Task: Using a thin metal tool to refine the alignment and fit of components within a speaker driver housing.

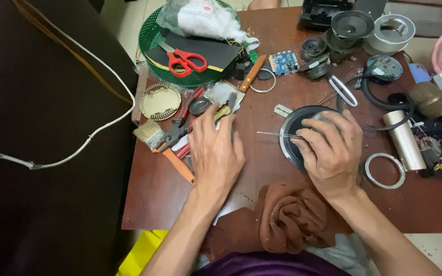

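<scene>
My left hand (pixel 216 151) lies palm down on the brown table, fingers spread over a pile of hand tools, its fingertips touching a yellow-handled tool (pixel 224 110) beside red-handled pliers (pixel 177 134). My right hand (pixel 332 149) rests on a round black speaker cone (pixel 293 128) and pinches thin metal tweezers (pixel 277 135) that point left. A small razor blade (pixel 283 110) lies just beyond the cone.
A brown cloth (pixel 287 217) lies at the near edge. A green basket (pixel 152 38) holds red scissors (pixel 186 61). A paintbrush (pixel 150 133), a blue circuit board (pixel 283 62), speaker parts (pixel 351 25), a metal ring (pixel 383 171) and a silver cylinder (pixel 404 140) crowd the table (pixel 154 189).
</scene>
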